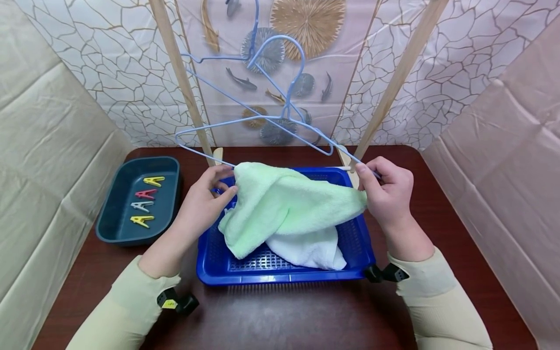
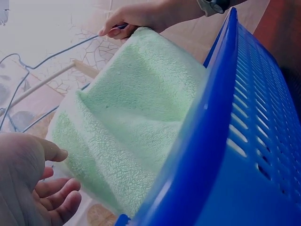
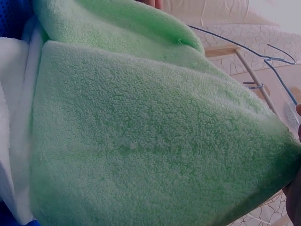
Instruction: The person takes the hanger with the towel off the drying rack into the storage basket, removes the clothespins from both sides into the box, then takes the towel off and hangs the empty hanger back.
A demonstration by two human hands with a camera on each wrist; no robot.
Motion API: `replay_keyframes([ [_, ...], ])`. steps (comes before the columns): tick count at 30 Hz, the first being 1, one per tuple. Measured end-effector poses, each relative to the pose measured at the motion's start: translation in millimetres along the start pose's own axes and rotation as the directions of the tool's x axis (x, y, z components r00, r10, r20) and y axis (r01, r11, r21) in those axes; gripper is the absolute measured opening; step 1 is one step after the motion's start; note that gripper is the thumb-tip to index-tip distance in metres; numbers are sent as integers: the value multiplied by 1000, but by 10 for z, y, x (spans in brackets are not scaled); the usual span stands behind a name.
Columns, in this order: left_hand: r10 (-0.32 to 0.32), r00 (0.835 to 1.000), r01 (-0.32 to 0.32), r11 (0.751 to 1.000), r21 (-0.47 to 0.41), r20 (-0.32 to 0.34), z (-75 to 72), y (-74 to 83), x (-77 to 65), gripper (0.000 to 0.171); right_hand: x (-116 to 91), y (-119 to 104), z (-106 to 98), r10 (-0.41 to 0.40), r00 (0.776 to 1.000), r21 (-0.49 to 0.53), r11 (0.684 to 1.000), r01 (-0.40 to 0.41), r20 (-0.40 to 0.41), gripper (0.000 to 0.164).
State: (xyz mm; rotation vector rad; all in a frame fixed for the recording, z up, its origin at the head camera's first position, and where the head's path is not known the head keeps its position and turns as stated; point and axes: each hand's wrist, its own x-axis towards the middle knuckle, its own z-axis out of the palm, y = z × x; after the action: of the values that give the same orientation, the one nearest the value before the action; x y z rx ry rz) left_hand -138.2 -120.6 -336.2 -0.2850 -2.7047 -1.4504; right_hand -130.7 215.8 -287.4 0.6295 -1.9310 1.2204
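Observation:
A light green towel (image 1: 284, 204) is draped over the lower bar of a light blue hanger (image 1: 227, 123), above a blue basket (image 1: 284, 279). My right hand (image 1: 388, 192) grips the hanger's right end, with the towel's right tip against it. At the towel's left edge is my left hand (image 1: 202, 201); in the left wrist view its thumb and loosely bent fingers (image 2: 59, 197) stand apart, with no towel pinched between them. Inside the basket lies a white towel (image 1: 308, 249), partly under the green one.
Behind, a second blue hanger (image 1: 232, 99) hangs from a wooden rack with slanted posts (image 1: 395, 82). At left on the brown table (image 1: 280, 316) stands a dark teal tray (image 1: 111, 194) holding several clothespins (image 1: 142, 206). Fabric walls enclose the sides.

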Motion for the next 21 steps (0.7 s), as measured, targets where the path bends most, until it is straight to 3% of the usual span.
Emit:
replay_keyframes([
  [6,10,1000,-11,999,-45,-20,26,-9,23,45,39,-150,17,5,1000,18,1000,-6,14,27],
  [13,49,995,-57,994,-96,-82,64,-18,-2,37,35,-165,15,15,1000,20,1000,-15,7,27],
  [21,22,994,-24,1000,-18,-105,38,-52,-69,33,3,-80,1,19,1000,0,1000,-19,-3,27],
])
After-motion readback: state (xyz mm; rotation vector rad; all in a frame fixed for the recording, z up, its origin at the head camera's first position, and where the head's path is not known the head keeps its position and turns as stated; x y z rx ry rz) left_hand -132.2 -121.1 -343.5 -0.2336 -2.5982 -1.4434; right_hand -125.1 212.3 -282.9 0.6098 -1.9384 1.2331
